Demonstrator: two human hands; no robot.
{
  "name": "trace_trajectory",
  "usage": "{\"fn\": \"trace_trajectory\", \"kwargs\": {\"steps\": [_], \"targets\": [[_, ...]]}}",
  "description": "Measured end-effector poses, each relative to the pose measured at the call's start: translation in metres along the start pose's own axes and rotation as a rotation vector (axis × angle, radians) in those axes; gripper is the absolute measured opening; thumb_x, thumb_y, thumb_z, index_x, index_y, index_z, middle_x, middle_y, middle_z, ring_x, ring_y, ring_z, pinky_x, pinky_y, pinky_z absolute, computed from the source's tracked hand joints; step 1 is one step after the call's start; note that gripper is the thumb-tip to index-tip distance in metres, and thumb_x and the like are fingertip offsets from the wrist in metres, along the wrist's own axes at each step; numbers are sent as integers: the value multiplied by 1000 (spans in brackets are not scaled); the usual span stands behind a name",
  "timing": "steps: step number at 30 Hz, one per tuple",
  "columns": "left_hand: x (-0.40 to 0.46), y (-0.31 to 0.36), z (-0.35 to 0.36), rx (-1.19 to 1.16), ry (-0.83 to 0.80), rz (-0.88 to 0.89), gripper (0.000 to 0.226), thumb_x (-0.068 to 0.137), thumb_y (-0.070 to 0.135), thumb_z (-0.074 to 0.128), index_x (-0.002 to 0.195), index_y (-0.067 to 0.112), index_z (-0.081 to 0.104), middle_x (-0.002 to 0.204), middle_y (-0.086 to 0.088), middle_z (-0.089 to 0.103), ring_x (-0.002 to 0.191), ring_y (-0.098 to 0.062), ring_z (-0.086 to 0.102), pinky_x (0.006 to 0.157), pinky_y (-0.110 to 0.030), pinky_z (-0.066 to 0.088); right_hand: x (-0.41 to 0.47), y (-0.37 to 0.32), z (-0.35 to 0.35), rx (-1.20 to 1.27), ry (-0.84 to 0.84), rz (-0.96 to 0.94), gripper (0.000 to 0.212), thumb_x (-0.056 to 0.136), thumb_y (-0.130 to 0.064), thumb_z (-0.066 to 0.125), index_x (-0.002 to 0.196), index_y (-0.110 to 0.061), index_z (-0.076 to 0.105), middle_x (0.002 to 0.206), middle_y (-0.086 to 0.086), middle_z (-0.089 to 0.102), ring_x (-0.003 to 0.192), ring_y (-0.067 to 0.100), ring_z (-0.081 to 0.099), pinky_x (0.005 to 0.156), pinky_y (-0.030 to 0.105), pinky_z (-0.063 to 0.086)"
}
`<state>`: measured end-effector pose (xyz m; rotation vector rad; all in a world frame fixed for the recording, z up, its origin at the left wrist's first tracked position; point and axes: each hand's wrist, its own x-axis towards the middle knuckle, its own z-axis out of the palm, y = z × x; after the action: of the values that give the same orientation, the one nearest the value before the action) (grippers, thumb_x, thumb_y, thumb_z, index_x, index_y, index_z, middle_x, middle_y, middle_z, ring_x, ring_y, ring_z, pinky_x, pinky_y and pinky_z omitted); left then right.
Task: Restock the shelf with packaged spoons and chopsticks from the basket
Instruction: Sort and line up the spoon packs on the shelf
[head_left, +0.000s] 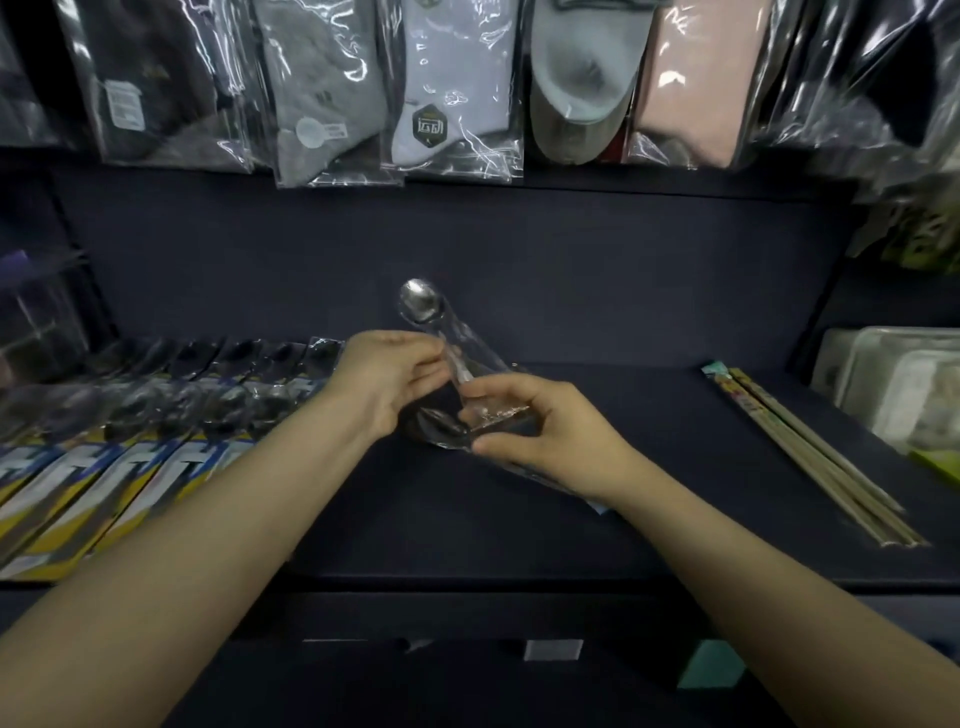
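Observation:
Above the middle of the dark shelf (597, 467) my two hands hold clear-wrapped metal spoons. My left hand (387, 382) grips one packaged spoon (422, 306) whose bowl points up and away. My right hand (540, 434) pinches the lower end of the clear packets, where another spoon bowl (441, 423) shows through the plastic. A row of several packaged spoons (156, 415) on blue and yellow cards lies on the shelf's left part. A pack of chopsticks (810, 457) lies on the right part. The basket is not in view.
Packaged socks (447, 88) hang in a row over the shelf's back. A pale tray-like container (904, 384) stands at the far right. The shelf's front edge (467, 584) runs below my forearms, with a lower dark shelf beneath.

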<state>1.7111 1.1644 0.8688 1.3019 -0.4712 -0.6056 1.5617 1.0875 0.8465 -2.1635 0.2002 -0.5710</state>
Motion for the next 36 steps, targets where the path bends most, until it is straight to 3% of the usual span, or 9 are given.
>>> {"fn": "trace_trajectory", "kwargs": {"steps": [2,5,9,13,16,21,26,30,36], "targets": [[2,-1,-2,-5,-11,-27,13,86,-3,56,74,2,56,74,-10,61,64,-12,63,51,-12,54,6,6,6,-163,91,-121,37,78,-11,72,114,-15,66,98,-20,66,90,-15,60,86,6,45],[5,-4,-4,17,-47,-56,16,86,-4,55,71,2,55,71,-10,59,45,-5,63,47,-11,52,15,17,15,-451,288,-346,29,79,-14,69,108,-14,71,99,-1,66,86,4,60,73,22,52],[7,-3,-9,103,-152,-106,9,87,1,56,79,4,60,75,-8,63,52,-7,66,48,-13,52,24,17,18,-761,562,-549,16,80,-20,62,87,-21,76,103,-4,42,84,16,43,60,28,43],[2,-2,-22,117,-390,-276,21,89,18,56,108,13,61,89,-4,64,68,-15,66,64,-26,57,29,16,20,-986,525,-756,8,78,-9,69,84,-11,75,93,-2,47,61,20,53,49,27,42],[-6,-5,-31,30,-534,-374,16,89,18,56,101,13,65,78,-4,69,66,-15,69,71,-31,59,31,18,27,-1050,368,-794,7,80,-7,68,83,-7,74,85,6,69,57,22,60,45,31,49],[3,-16,-48,195,-298,-197,5,86,9,60,90,11,62,61,3,70,51,-6,66,51,-18,55,33,21,30,-697,-8,-479,42,86,-40,56,121,-17,62,124,5,58,106,20,61,83,36,55],[15,-20,-63,350,-162,-89,16,83,3,64,98,6,61,79,-6,66,50,-3,65,47,-14,52,37,39,10,-755,-79,86,77,81,-55,57,145,-24,28,152,-2,26,141,19,24,115,40,25],[19,-22,-57,399,-145,-74,19,81,-1,64,100,1,61,75,-7,63,57,-9,62,44,-13,50,42,58,13,-910,-309,292,58,94,-54,33,147,-33,21,159,-3,11,147,18,4,119,46,6],[41,-39,-46,559,-48,-25,29,77,1,69,94,12,48,75,-4,54,60,-13,53,41,-17,47,47,81,-9,-956,-87,537,49,99,-43,23,141,-22,35,155,-1,22,143,25,17,108,55,22]]}}
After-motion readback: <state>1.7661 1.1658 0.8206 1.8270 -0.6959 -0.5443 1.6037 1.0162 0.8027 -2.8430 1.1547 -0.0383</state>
